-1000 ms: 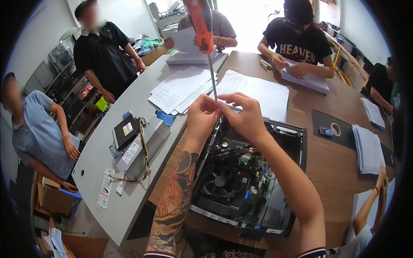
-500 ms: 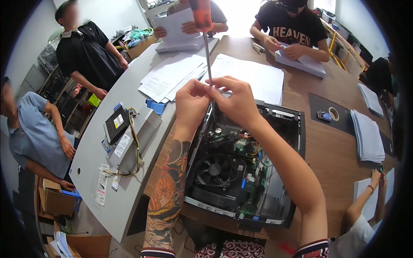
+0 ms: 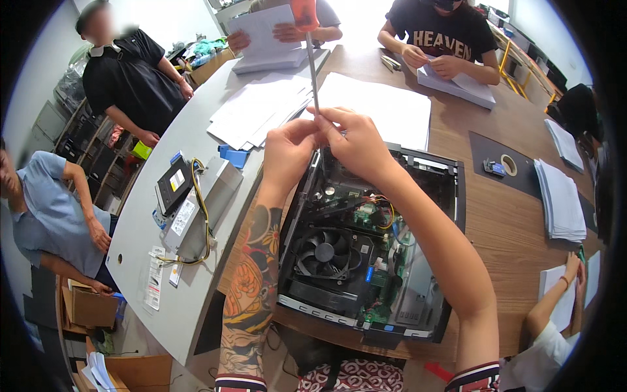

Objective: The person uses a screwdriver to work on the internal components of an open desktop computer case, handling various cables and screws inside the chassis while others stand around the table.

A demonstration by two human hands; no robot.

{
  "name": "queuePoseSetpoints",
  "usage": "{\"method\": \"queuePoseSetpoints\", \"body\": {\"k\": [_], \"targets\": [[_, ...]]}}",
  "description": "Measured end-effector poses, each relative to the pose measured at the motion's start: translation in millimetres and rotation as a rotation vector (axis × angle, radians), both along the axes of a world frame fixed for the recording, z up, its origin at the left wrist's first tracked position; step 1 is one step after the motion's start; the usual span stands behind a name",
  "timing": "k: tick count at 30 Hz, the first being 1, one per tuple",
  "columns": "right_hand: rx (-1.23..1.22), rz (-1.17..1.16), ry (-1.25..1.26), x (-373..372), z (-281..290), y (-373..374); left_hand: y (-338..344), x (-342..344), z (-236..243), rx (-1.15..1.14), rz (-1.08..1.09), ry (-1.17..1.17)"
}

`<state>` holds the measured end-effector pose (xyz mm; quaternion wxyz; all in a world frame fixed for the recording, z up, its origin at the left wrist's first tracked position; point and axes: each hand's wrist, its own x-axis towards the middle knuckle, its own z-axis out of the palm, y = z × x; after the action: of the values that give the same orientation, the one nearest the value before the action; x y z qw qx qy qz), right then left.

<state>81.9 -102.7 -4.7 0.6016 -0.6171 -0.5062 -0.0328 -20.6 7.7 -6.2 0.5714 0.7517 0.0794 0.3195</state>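
Both my hands meet above the far edge of an uncovered black desktop computer case [image 3: 313, 307]. A screwdriver [image 3: 311, 68] with an orange-red handle stands nearly upright there, handle up and its lower end between my fingers. My right hand [image 3: 353, 134] is closed, pinching the lower shaft. My left hand [image 3: 287, 151] is closed too, its fingertips pressed together against the right ones; what they hold is hidden. Inside the case show a black cooling fan [image 3: 323, 253], a green circuit board [image 3: 377, 287] and loose coloured cables [image 3: 385, 208].
To the left, a grey table holds a metal power supply [image 3: 202, 209], a black drive [image 3: 176, 186] and a blue plastic part [image 3: 233, 155]. Paper sheets [image 3: 385, 108] lie beyond the case. Tape [image 3: 508, 165] and paper stacks [image 3: 560, 199] are right. Several people surround the tables.
The view has shifted slightly. My hands stay together at the screwdriver's lower end, and its handle sits a little higher in the picture.
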Motion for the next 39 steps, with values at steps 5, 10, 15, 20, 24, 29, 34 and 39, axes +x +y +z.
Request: {"method": "queuePoseSetpoints", "body": {"k": [5, 10, 15, 20, 24, 29, 34, 39], "targets": [[0.005, 0.023, 0.019, -10.1, 5.4, -2.0, 8.6, 7.7, -12.3, 0.146, 0.187, 0.033], [-0.035, 0.023, 0.025, -12.2, 6.5, -3.6, 1.0, 6.5, -9.2, 0.091, 0.146, -0.016], [-0.005, -0.047, -0.066, -7.4, 2.7, -2.0, -0.4, -2.4, 1.7, -0.035, 0.033, -0.038], [-0.002, -0.025, 0.029, -3.6, -2.8, 2.0, 3.4, -2.1, -5.0, 0.03, -0.035, 0.026], [-0.002, -0.092, -0.103, -9.7, 3.1, 2.2, 7.1, -1.2, -5.5, 0.075, 0.097, 0.029], [0.05, -0.02, -0.012, -11.1, 12.2, -2.0, 4.9, 3.4, -6.9, 0.119, 0.117, 0.048], [0.037, -0.006, -0.017, -4.6, 11.3, -5.7, 2.3, 8.3, -7.7, 0.055, 0.058, 0.002], [0.072, 0.018, -0.002, -10.4, 16.2, 0.9, 3.9, -3.2, 1.7, 0.088, 0.077, -0.012]]}}
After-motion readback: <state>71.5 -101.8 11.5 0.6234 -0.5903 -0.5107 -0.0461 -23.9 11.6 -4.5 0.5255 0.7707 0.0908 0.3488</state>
